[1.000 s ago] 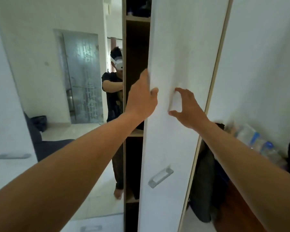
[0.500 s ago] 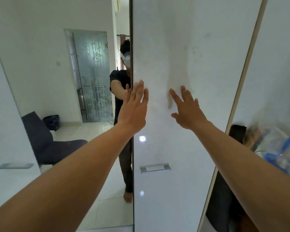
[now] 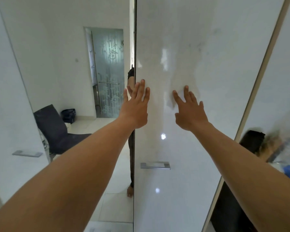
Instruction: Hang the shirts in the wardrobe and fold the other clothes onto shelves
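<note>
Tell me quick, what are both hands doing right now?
Left hand: open, fingers spread, holding nothing, flat against the glossy white wardrobe door at its left edge.
Right hand: open, holding nothing, palm on the same door.

Wardrobe front shut off by the white door

The glossy wardrobe door [image 3: 199, 148] fills the middle, with both the left hand [image 3: 135, 108] and right hand [image 3: 189, 113] spread flat against it, so nothing passes through. Only a thin dark gap [image 3: 132, 148] shows at its left edge beside the mirror panel [image 3: 65, 72]; blurred clutter [image 3: 274, 148] crowds the lower right.
</note>
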Tool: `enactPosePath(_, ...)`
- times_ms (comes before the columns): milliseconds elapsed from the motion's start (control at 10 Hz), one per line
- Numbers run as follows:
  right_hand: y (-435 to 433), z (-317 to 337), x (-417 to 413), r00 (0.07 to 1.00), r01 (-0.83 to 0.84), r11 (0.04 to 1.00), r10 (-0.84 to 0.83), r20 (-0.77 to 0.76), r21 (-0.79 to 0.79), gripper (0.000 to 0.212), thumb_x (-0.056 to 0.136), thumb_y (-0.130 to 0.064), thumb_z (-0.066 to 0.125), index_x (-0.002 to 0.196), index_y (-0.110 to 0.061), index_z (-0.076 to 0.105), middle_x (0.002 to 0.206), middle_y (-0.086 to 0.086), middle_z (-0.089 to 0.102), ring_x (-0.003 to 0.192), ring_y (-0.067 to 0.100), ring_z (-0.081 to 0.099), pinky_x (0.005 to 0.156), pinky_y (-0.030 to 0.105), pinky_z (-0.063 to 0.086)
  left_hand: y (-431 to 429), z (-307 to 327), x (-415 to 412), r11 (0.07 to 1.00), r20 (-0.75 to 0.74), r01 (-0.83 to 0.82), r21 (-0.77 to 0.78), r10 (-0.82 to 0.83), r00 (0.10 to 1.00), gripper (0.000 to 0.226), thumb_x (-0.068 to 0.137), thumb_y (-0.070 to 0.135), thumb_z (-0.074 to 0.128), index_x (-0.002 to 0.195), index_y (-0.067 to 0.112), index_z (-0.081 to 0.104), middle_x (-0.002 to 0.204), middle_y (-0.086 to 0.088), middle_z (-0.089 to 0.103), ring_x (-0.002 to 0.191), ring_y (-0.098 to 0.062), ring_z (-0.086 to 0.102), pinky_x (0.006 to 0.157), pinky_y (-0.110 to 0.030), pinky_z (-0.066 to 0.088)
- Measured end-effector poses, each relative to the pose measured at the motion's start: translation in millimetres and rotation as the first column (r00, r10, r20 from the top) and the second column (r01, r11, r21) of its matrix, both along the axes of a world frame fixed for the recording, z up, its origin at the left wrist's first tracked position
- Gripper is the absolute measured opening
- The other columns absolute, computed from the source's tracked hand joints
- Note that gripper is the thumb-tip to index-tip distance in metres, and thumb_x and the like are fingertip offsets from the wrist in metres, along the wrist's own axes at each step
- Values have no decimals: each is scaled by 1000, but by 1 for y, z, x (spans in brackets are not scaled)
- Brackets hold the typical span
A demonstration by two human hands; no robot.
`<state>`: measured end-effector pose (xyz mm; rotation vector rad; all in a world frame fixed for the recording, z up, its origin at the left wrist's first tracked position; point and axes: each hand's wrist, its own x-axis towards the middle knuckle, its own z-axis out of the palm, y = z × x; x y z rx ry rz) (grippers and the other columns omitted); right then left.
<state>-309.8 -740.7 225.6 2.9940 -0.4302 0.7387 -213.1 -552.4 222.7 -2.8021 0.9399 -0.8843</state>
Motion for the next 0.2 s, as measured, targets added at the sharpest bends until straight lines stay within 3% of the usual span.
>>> enactPosePath(100,6,12,-9,996,-4,997,10,-87,72,85,100,-21,53,160,-34,-5,166,3,-24,156,27,-5,122,59,12,3,10,-9,1000,-46,-2,24,3,999,88,100,39,47,158,12,-13,160,-14,-34,150,-32,-26,120,-62,-2)
enactPosePath(200,15,36,-26,995,-55,988,65,-70,145,82,100,-28,56,161,-33,1,168,6,-14,155,30,6,121,57,19,10,24,-17,1000,-50,27,-6,-27,998,81,102,41,44,160,15,-5,163,-14,-26,152,-32,-19,120,-58,-1)
